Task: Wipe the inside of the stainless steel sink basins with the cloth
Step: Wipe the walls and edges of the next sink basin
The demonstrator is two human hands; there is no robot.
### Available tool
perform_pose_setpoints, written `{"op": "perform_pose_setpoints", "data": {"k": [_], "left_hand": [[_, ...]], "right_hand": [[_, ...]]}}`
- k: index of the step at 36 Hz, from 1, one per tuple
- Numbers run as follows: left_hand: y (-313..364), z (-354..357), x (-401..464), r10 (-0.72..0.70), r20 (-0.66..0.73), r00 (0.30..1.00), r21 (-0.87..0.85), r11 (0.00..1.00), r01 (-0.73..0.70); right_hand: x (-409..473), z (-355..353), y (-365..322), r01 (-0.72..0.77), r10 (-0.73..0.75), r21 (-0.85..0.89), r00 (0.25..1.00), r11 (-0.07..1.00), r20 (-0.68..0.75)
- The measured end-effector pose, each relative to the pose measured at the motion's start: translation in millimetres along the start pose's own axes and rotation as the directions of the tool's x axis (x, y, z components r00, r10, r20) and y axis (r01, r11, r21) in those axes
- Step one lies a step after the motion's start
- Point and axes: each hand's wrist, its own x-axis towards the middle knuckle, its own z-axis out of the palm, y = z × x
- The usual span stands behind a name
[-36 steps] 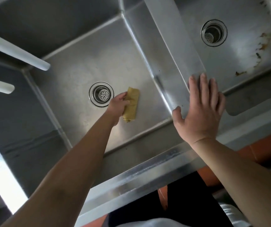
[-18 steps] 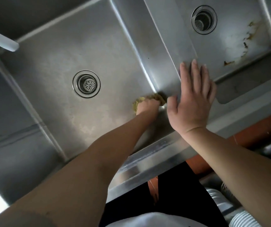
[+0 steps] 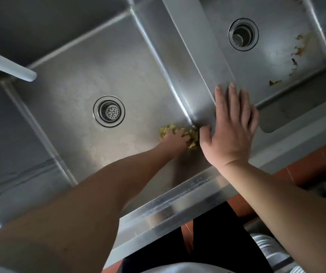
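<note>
The steel sink has two basins. In the near right corner of the left basin (image 3: pixel 75 81), my left hand (image 3: pixel 175 141) grips a crumpled yellow cloth (image 3: pixel 193 137) and holds it down against the floor where it meets the wall. Parts of the cloth stick out on both sides of the fingers. My right hand (image 3: pixel 231 131) lies flat, fingers straight, on the near end of the divider (image 3: pixel 195 42) between the basins. The right basin (image 3: pixel 272 62) shows brown rust stains (image 3: pixel 299 50) along its right side.
A round strainer drain (image 3: pixel 109 111) sits in the middle of the left basin, and another drain (image 3: pixel 243 34) in the right one. A white spout (image 3: pixel 10 68) reaches over the left basin's far left. The sink's front rim (image 3: pixel 168 205) runs below my arms. Stacked metal dishes (image 3: pixel 266 247) stand under it.
My left hand slid the cloth from beside the drain to the basin's near right corner, bunching it up, and now rubs it there. My right hand stays on the divider.
</note>
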Motion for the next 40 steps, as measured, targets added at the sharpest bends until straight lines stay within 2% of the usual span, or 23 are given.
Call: {"op": "perform_pose_setpoints", "data": {"k": [8, 11, 15, 18, 20, 22, 24, 25, 26, 27, 28, 29, 30, 34, 38, 40], "left_hand": [[-36.6, 27.8, -68.7, 0.126, 0.041, 0.991, 0.147, 0.980, -0.131], [-61.8, 35.6, -100.7, 0.127, 0.072, 0.989, 0.227, 0.964, -0.140], [-97.8, 42.3, -144.5, 0.139, 0.040, 0.989, 0.351, 0.925, -0.145], [-117.7, 40.8, -168.4, 0.033, 0.006, 0.999, 0.380, 0.924, -0.033], [-128.3, 33.1, -178.6, -0.096, 0.075, 0.993, 0.336, 0.940, 0.066], [-134.7, 29.0, -183.6, -0.268, 0.140, 0.953, 0.220, 0.947, 0.234], [-136.8, 20.2, -186.5, -0.494, 0.217, 0.842, 0.000, 0.863, 0.506], [-137.9, 17.5, -187.5, -0.605, 0.220, 0.765, -0.132, 0.759, 0.638], [-139.1, 14.1, -190.1, -0.712, 0.224, 0.665, -0.300, 0.599, 0.742], [-140.2, 11.9, -194.7, -0.798, 0.254, 0.546, -0.491, 0.380, 0.784], [-141.2, 10.3, -200.6, -0.847, 0.305, 0.435, -0.641, 0.155, 0.752], [-141.2, 9.6, -208.2, -0.873, 0.342, 0.349, -0.730, -0.013, 0.683], [-140.1, 9.9, -215.8, -0.887, 0.360, 0.288, -0.770, -0.109, 0.629], [-119.0, 25.4, -238.3, -0.906, 0.409, 0.113, -0.812, -0.304, 0.498], [-98.1, 60.3, -252.7, -0.861, 0.508, -0.021, -0.716, -0.435, 0.545], [-86.6, 72.9, -253.2, -0.856, 0.515, -0.047, -0.683, -0.443, 0.581]], "right_hand": [[-0.6, 4.0, 1.3, 0.011, -0.011, 0.003, 0.999, 1.000, -0.035], [-0.6, 4.5, 1.0, 0.010, -0.010, 0.009, 0.999, 1.000, -0.042], [-0.5, 3.7, 0.1, 0.005, -0.004, 0.013, 0.999, 1.000, -0.054], [-0.2, 3.3, -0.3, 0.013, -0.013, 0.002, 0.998, 1.000, -0.054], [-0.3, 3.0, 0.0, 0.014, -0.014, 0.003, 0.999, 1.000, -0.047], [-0.9, 2.6, 0.4, 0.011, -0.011, 0.006, 0.999, 1.000, -0.036], [-0.7, 2.0, 0.6, 0.014, -0.014, 0.007, 1.000, 1.000, -0.022], [-0.8, 1.8, 0.6, 0.014, -0.014, 0.008, 1.000, 1.000, -0.016], [-0.8, 1.6, 0.8, 0.012, -0.012, 0.009, 1.000, 1.000, -0.010], [-1.0, 1.7, 1.1, 0.008, -0.008, 0.013, 1.000, 1.000, -0.005], [-1.1, 2.0, 1.2, 0.004, -0.004, 0.020, 1.000, 1.000, -0.001], [-1.6, 2.5, 1.0, 0.001, -0.001, 0.028, 1.000, 1.000, 0.000], [-2.3, 3.1, 0.8, 0.003, -0.003, 0.031, 1.000, 0.999, -0.003], [-3.1, 6.0, 3.0, 0.030, -0.029, 0.028, 0.999, 0.999, -0.031], [-3.1, 7.5, 3.1, 0.041, -0.041, 0.003, 0.998, 0.999, -0.046], [-3.1, 7.6, 3.0, 0.045, -0.045, -0.002, 0.998, 0.999, -0.046]]}}
